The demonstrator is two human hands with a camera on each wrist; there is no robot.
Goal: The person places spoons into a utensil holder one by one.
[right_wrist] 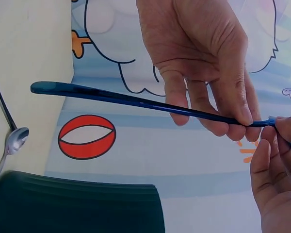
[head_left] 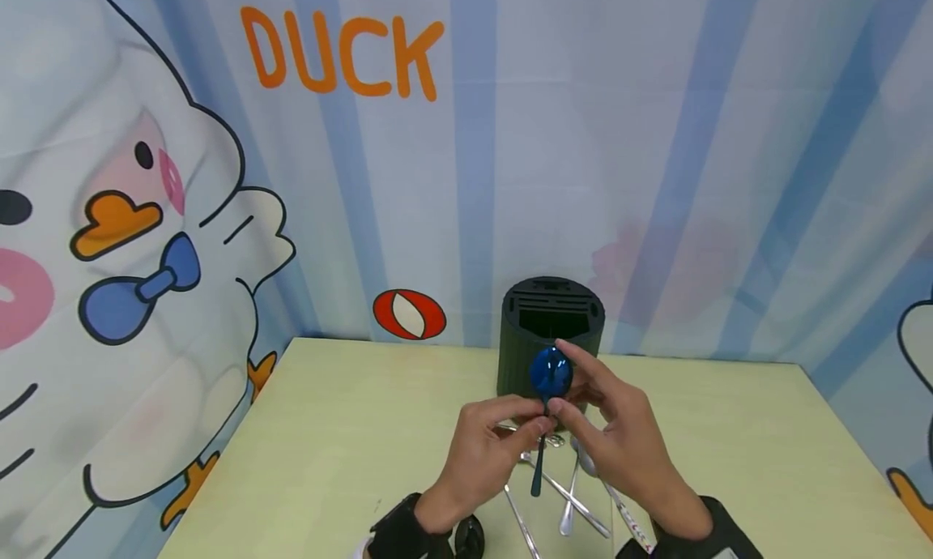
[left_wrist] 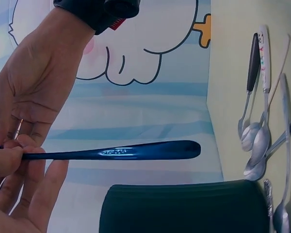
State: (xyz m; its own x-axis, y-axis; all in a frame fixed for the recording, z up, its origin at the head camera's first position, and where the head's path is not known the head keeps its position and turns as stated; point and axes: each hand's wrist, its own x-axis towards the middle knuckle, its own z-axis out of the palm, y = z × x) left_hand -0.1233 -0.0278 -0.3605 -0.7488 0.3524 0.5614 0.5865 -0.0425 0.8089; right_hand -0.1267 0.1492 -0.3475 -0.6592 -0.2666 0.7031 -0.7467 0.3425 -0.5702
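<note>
Both hands hold a shiny blue spoon (head_left: pixel 551 372), its bowl up and its handle hanging down. The left hand (head_left: pixel 484 445) pinches the handle below the bowl between thumb and fingertips. The right hand (head_left: pixel 627 441) has its thumb and fingers at the neck and the edge of the bowl. In the left wrist view the long handle (left_wrist: pixel 150 151) is free of the fingers. Beyond the hands, a dark green ribbed cylinder (head_left: pixel 510 369) with an open top stands upright; the hands partly hide it.
Several silver spoons lie loosely beneath the hands, some crossing, including a spoon with a white patterned handle (left_wrist: pixel 263 60) and a piece with a dark handle (left_wrist: pixel 253 63). The pale yellow table (head_left: pixel 364 429) ends at a duck-print curtain (head_left: pixel 539 178).
</note>
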